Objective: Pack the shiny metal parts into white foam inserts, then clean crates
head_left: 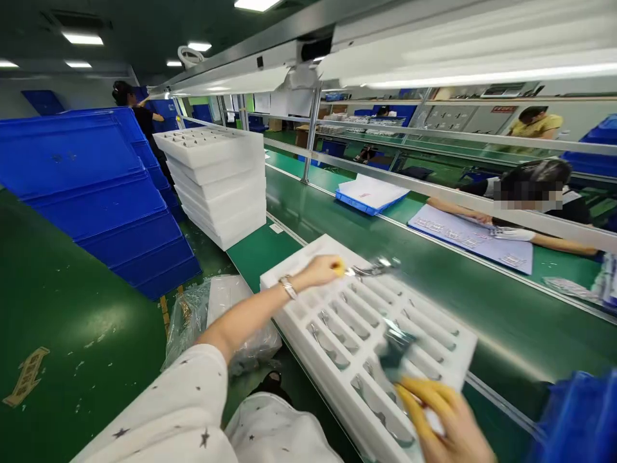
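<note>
A white foam tray [284,315] lies on the green conveyor belt, its long slots holding several shiny metal parts [330,347]. My left hand [318,270], wearing a bracelet and a yellow finger cot, pinches a shiny metal part [373,269] above the tray's far end. My right hand [441,418], with yellow finger cots, is low over the tray's near end. It holds a metal part with dark film [395,347] above the slots.
A tall stack of white foam trays [216,186] stands beyond the belt's end, beside stacked blue plastic crates [91,186]. A clear plastic bag [231,321] lies below. Across the belt, a co-worker's hands [486,222] work on a pale blue sheet [467,238].
</note>
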